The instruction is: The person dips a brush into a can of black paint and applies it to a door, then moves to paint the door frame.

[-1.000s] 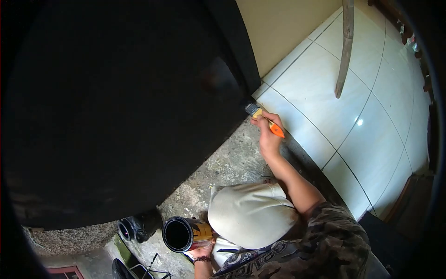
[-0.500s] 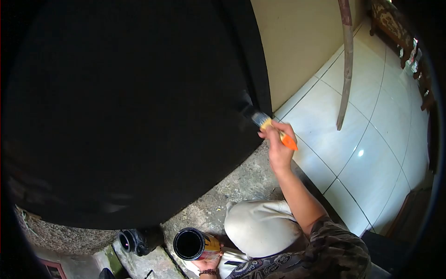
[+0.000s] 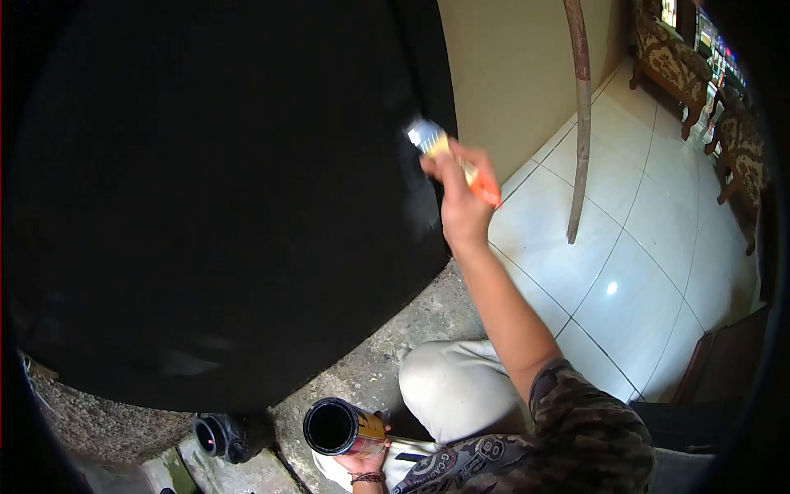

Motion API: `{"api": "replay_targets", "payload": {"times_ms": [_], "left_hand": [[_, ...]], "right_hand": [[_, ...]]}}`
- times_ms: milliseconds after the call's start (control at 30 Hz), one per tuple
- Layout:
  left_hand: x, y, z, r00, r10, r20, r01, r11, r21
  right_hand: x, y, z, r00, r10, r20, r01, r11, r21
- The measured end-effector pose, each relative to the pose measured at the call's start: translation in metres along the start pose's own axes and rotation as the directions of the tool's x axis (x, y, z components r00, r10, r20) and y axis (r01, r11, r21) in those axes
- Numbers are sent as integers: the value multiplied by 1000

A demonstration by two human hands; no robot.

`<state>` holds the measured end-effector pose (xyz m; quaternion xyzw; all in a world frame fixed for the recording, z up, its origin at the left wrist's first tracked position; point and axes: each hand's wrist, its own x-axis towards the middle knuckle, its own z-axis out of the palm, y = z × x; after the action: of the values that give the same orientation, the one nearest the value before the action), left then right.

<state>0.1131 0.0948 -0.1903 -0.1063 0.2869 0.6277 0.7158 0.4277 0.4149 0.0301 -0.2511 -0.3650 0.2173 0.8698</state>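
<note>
In the head view, my right hand [image 3: 466, 198] is closed round the handle of a paintbrush [image 3: 429, 138] with a metal ferrule and an orange handle end. Its bristles are against or very near the large black panel [image 3: 222, 189], close to the panel's right edge; dark on dark, contact is hard to make out. Wet-looking shiny marks show on the black surface beneath the brush. Low in the view, my left hand [image 3: 369, 461] holds a paint can [image 3: 346, 426] with a yellow label, its dark open mouth tilted toward me.
A wooden pole [image 3: 581, 123] stands over the white tiled floor [image 3: 613, 247] on the right, beside a beige wall [image 3: 510, 74]. Carved chairs [image 3: 671, 66] are at the upper right. A black pipe-like object [image 3: 220, 436] lies on the concrete below the panel.
My right hand has moved the paintbrush upward along the panel's right edge. My left hand still holds the paint can. The view has shifted slightly.
</note>
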Motion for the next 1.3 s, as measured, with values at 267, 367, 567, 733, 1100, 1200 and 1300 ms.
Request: {"api": "replay_targets", "payload": {"times_ms": [267,367,567,733,1100,1200,1300], "left_hand": [[-4,-4,13,999,16,-35,-16,1000,13],[0,-1,8,998,45,-47,-41,995,88],[0,-3,12,1000,28,5,-28,999,22],[1,-6,14,998,21,58,-21,1000,-2],[8,-7,7,994,0,113,0,1000,-3],[11,-6,8,994,16,109,-17,1000,15],[5,-8,18,995,2,105,-2,1000,0]], "right_hand": [[-53,26,-61,926,335,-174,-368,903,-220],[-1,-7,6,974,211,-86,-221,966,-136],[84,-95,83,985,-175,-7,175,981,81],[92,-82,94,985,-175,-4,175,982,67],[97,-72,104,977,-212,-26,213,970,113],[64,-43,76,985,-158,-72,164,982,90],[65,-73,78,980,-168,-110,188,961,203]]}}
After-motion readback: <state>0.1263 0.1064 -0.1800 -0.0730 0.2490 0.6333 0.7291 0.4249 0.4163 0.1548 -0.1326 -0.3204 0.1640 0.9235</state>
